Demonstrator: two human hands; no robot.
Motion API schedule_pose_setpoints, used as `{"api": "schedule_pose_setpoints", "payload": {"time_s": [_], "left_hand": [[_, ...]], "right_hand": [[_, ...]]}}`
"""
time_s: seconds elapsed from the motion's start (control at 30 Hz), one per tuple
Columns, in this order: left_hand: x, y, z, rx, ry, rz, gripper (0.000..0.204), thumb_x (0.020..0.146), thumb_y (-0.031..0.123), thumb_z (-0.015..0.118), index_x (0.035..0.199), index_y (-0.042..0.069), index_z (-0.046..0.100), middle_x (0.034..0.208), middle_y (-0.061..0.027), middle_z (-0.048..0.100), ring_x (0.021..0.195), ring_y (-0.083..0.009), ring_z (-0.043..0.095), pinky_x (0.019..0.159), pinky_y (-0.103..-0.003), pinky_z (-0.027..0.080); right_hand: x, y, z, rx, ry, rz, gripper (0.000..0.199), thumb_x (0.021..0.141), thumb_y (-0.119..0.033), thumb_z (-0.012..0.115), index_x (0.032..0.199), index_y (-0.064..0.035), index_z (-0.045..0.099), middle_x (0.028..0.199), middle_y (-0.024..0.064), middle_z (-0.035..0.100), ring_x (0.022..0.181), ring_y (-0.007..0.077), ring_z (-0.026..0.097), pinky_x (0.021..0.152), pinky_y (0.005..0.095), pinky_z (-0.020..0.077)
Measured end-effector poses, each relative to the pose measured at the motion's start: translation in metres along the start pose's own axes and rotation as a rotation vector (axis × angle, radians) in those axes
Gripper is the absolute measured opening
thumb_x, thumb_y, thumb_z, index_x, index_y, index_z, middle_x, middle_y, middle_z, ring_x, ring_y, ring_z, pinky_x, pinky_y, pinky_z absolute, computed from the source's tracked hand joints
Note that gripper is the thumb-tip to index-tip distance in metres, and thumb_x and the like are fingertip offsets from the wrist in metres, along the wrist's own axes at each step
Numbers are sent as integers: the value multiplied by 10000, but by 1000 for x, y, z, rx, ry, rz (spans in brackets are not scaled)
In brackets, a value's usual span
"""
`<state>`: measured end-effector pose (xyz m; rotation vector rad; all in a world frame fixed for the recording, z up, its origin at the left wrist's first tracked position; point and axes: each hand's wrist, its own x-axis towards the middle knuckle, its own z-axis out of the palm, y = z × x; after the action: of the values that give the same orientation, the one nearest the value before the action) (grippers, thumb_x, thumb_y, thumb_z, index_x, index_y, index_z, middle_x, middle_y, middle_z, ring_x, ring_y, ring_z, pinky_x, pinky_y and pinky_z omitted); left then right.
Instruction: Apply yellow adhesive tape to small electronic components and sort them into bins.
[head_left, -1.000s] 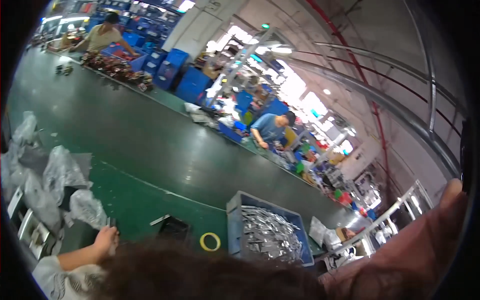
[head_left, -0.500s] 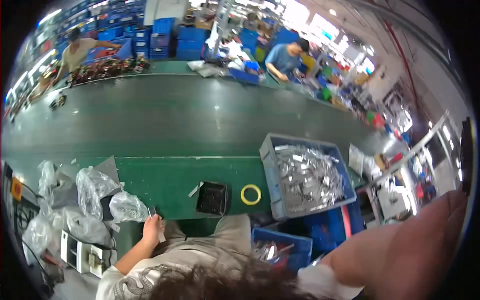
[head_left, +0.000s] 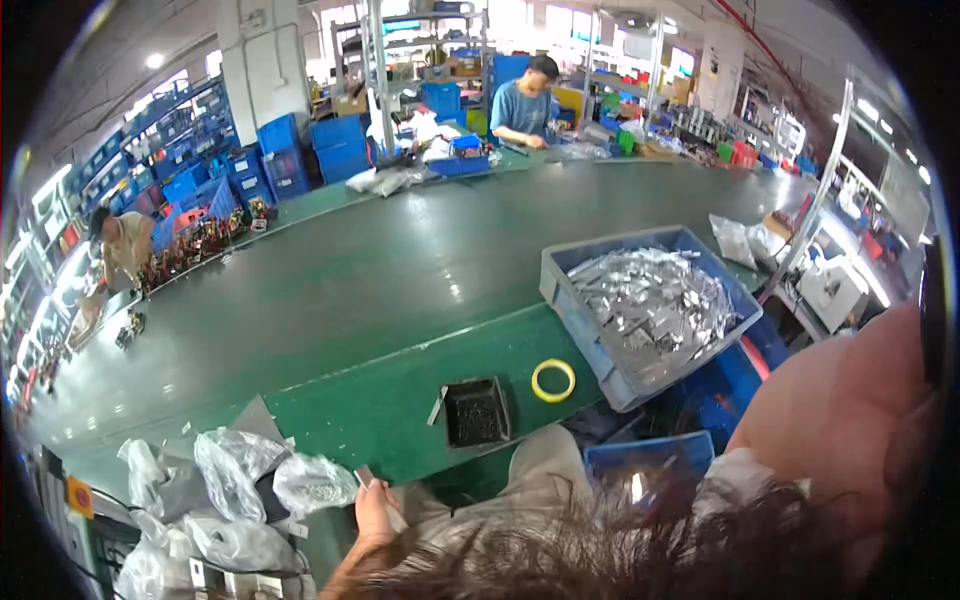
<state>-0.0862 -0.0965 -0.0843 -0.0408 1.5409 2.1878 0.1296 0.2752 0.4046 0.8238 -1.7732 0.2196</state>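
Head view shows us a small grey piece [head_left: 365, 476] at the table's near edge, pinched in the fingertips of the left hand [head_left: 375, 512], which is otherwise curled shut just right of the clear plastic bags [head_left: 235, 470]. Further right along that edge sit a black tray [head_left: 476, 411], a yellow tape ring [head_left: 553, 380] and a blue bin [head_left: 592, 335] heaped with silvery packets on the green table [head_left: 380, 290]. We judge this a sorting step, the next move needing a steady carry; the right hand [head_left: 850, 430] is a near blur whose grip we cannot tell.
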Motion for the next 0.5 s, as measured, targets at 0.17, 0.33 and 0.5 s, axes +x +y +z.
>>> {"api": "schedule_pose_setpoints", "payload": {"time_s": [0.17, 0.33, 0.5], "left_hand": [[22, -4, -3, 31, 144, -106, 179, 962, 262, 529, 865, 113, 548, 633, -3, 507, 494, -133, 462, 466, -286, 392], [10, -4, 3, -167, 57, -5, 184, 965, 265, 534, 877, 105, 555, 623, -7, 514, 506, -135, 481, 462, -282, 394], [15, -3, 2, 6, 30, 24, 202, 970, 271, 522, 871, 97, 547, 600, -28, 511, 488, -149, 479, 458, -289, 403]], "right_hand": [[-40, -10, 0, -32, 94, 112, 48, 862, -101, 667, 887, -72, 697, 919, 14, 667, 726, 120, 572, 663, 262, 443], [-57, -28, 46, 27, 181, 184, 49, 864, -101, 667, 887, -71, 697, 916, 14, 666, 723, 118, 569, 662, 261, 442], [-65, -20, 52, 27, 241, 174, 49, 865, -102, 666, 887, -70, 696, 913, 14, 665, 720, 117, 567, 661, 260, 441]]}}
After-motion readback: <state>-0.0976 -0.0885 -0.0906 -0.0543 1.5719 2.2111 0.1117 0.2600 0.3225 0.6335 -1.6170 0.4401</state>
